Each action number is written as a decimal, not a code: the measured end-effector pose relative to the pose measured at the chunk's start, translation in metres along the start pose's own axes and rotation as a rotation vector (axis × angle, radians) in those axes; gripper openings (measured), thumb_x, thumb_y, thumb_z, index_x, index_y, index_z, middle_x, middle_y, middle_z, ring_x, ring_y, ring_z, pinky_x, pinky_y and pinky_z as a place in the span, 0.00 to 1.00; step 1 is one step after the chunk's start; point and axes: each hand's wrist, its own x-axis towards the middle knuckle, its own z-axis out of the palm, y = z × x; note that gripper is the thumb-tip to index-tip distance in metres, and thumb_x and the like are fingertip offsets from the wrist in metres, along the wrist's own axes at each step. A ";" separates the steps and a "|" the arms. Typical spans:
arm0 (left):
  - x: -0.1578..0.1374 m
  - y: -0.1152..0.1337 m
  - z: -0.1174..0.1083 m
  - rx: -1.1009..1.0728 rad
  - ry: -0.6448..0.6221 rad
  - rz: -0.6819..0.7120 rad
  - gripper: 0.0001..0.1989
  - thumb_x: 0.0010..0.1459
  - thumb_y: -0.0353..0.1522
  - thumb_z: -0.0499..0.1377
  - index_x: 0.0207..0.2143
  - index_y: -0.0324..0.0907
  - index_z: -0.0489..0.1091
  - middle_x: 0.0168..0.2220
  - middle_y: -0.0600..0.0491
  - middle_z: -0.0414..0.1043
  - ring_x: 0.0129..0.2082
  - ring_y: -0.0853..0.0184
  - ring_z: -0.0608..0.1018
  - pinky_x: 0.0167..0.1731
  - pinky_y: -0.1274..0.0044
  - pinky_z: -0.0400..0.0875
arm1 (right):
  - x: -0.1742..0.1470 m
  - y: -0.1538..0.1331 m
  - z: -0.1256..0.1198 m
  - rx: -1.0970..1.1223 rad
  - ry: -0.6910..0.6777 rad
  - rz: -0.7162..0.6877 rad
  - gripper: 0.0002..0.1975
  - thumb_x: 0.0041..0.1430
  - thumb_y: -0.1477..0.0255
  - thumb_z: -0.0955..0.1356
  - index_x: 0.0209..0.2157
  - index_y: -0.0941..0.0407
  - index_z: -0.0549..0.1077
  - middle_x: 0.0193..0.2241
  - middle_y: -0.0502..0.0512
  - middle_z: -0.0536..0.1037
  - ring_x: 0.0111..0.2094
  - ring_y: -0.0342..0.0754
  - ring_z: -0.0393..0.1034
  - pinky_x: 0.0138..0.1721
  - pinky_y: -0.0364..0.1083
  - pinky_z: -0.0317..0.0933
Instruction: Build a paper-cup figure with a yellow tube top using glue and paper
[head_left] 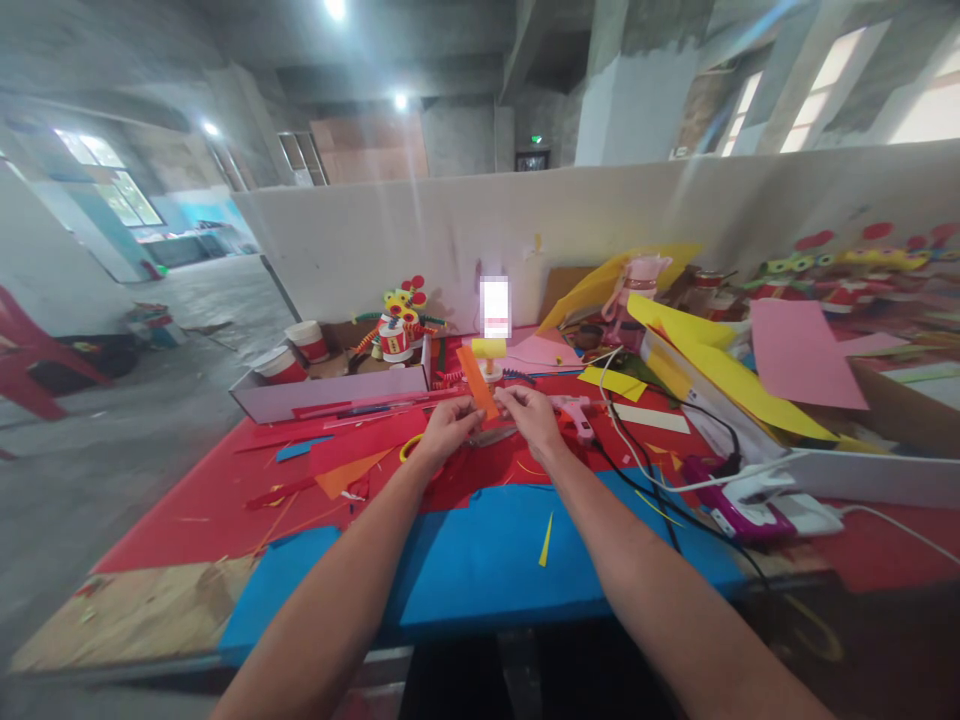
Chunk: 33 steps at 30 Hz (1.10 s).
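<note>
A strip of orange paper (475, 380) stands tilted between my two hands over the red-covered table. My left hand (452, 428) is closed, its fingertips pinching the strip near the lower end. Close to the strip's right edge, my right hand (532, 418) has thumb and fingers pressed together; what they pinch is too small to tell. Just behind the strip is a yellow paper roll (489, 348) on a pale upright piece, partly hidden. Scissors with a yellow handle (410, 447) lie under my left hand. A pink glue gun (576, 416) rests right of my right hand.
Blue sheets (495, 555) cover the near edge. A white tray (337, 393) with paper cups and a finished cup figure (397, 335) stands left. Cables run to a purple-white power strip (772, 510) at right, beside a box (697, 400) of coloured sheets. A white partition (390, 230) closes the back.
</note>
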 end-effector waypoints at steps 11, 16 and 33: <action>0.001 -0.005 0.003 -0.080 0.144 0.037 0.18 0.48 0.43 0.64 0.20 0.39 0.66 0.16 0.58 0.65 0.17 0.75 0.66 0.20 0.81 0.58 | -0.004 0.006 0.007 0.064 -0.140 0.069 0.20 0.38 0.56 0.75 0.27 0.56 0.73 0.25 0.48 0.76 0.24 0.43 0.69 0.29 0.43 0.65; 0.000 -0.002 0.002 -0.092 0.134 0.012 0.16 0.46 0.42 0.65 0.22 0.39 0.67 0.17 0.58 0.66 0.17 0.75 0.65 0.19 0.82 0.57 | -0.003 0.004 0.003 0.017 -0.113 0.040 0.17 0.43 0.56 0.73 0.26 0.57 0.74 0.22 0.48 0.74 0.23 0.42 0.66 0.26 0.41 0.60; -0.003 -0.002 0.008 -0.065 0.120 -0.003 0.18 0.48 0.43 0.64 0.19 0.39 0.67 0.16 0.57 0.66 0.17 0.75 0.65 0.19 0.82 0.58 | -0.005 0.008 0.011 0.116 -0.096 0.024 0.20 0.46 0.52 0.72 0.30 0.55 0.75 0.27 0.50 0.78 0.31 0.46 0.71 0.35 0.44 0.65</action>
